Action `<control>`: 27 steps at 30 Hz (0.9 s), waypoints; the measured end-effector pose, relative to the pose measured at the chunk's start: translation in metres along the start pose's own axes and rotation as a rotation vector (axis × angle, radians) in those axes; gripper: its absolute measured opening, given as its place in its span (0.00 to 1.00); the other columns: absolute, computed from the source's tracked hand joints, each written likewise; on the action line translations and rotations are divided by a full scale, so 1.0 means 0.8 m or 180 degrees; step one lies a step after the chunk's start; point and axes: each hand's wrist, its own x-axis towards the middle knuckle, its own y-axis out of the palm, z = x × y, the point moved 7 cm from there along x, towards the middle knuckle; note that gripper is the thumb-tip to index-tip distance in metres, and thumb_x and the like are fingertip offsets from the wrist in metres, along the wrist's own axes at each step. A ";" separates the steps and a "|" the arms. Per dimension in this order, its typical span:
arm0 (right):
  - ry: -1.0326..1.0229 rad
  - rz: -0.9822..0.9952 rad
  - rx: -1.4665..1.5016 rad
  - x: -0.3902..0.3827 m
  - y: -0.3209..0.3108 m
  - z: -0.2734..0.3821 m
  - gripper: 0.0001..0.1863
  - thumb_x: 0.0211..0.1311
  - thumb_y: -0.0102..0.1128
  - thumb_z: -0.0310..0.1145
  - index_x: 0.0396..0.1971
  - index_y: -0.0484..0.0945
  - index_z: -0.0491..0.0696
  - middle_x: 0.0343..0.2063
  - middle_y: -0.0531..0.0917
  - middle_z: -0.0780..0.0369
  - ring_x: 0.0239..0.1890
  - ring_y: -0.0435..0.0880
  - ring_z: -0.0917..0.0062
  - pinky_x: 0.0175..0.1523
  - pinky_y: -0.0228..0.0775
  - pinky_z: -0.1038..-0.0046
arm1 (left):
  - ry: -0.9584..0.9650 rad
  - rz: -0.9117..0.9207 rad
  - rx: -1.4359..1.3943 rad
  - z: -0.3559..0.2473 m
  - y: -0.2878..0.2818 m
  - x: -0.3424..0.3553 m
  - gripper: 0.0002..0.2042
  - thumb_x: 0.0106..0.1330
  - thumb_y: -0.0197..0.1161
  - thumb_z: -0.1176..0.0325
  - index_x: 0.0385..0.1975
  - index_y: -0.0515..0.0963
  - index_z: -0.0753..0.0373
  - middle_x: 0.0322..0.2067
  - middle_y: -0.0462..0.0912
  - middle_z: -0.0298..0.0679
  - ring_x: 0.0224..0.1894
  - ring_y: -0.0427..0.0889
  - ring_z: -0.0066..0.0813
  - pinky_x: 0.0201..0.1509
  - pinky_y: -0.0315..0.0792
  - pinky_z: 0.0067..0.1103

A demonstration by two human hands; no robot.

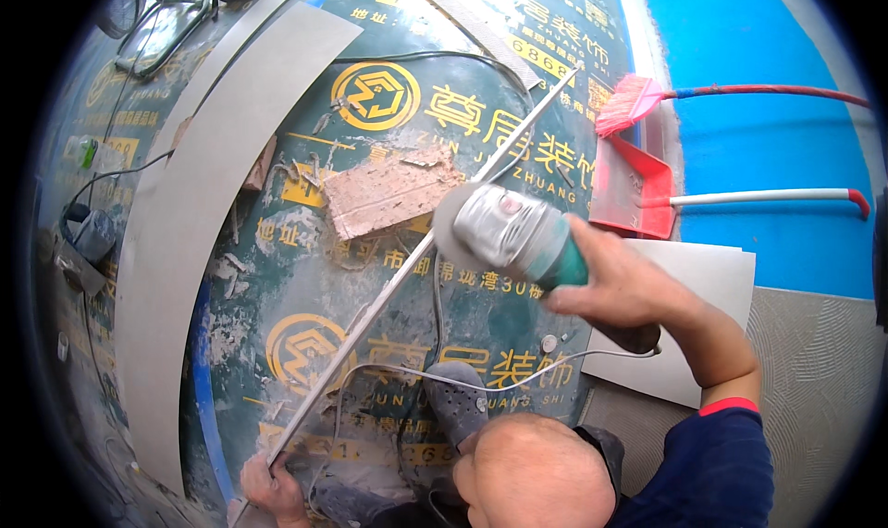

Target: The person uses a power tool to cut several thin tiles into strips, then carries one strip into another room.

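In my right hand (618, 276) is a green and silver angle grinder (518, 232), the fingers wrapped round its body. Its round disc (448, 221) meets or overlaps a long, narrow pale strip (365, 324) that runs diagonally across the floor; whether it touches cannot be told. Down at the lower left, my left hand (271, 489) grips the strip's near end. Under the strip, close to the disc, lies a dusty reddish brick or block (384, 197).
Long grey panels (231, 139) lie at the left. A pink broom (632, 104) and red dustpan (647, 193) rest at the right by a blue surface (758, 42). A pale cord (499, 387) loops past my grey clog (455, 400). Debris litters the printed green floor covering (277, 223).
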 end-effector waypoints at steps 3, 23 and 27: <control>0.0139 -0.0356 0.0209 0.004 -0.025 -0.026 0.37 0.48 0.69 0.44 0.55 0.68 0.39 0.42 0.81 0.43 0.46 0.82 0.54 0.54 0.71 0.61 | 0.0004 0.0073 -0.0030 -0.004 -0.001 0.003 0.08 0.54 0.66 0.78 0.34 0.78 0.68 0.28 0.78 0.49 0.32 0.76 0.55 0.36 0.67 0.39; 0.0061 0.0002 -0.0185 -0.003 -0.006 -0.007 0.35 0.50 0.66 0.47 0.52 0.65 0.39 0.42 0.80 0.41 0.49 0.79 0.47 0.54 0.70 0.56 | 0.0465 -0.0228 0.0717 -0.010 0.005 -0.003 0.06 0.51 0.59 0.75 0.28 0.81 0.63 0.26 0.80 0.47 0.28 0.78 0.50 0.33 0.72 0.39; 0.0340 -0.0310 0.0124 0.010 -0.045 -0.044 0.38 0.48 0.68 0.47 0.55 0.68 0.39 0.46 0.79 0.43 0.51 0.80 0.53 0.57 0.69 0.62 | 0.0407 -0.0181 0.0604 -0.006 0.002 -0.003 0.07 0.50 0.59 0.75 0.28 0.81 0.62 0.26 0.80 0.46 0.28 0.78 0.50 0.33 0.72 0.39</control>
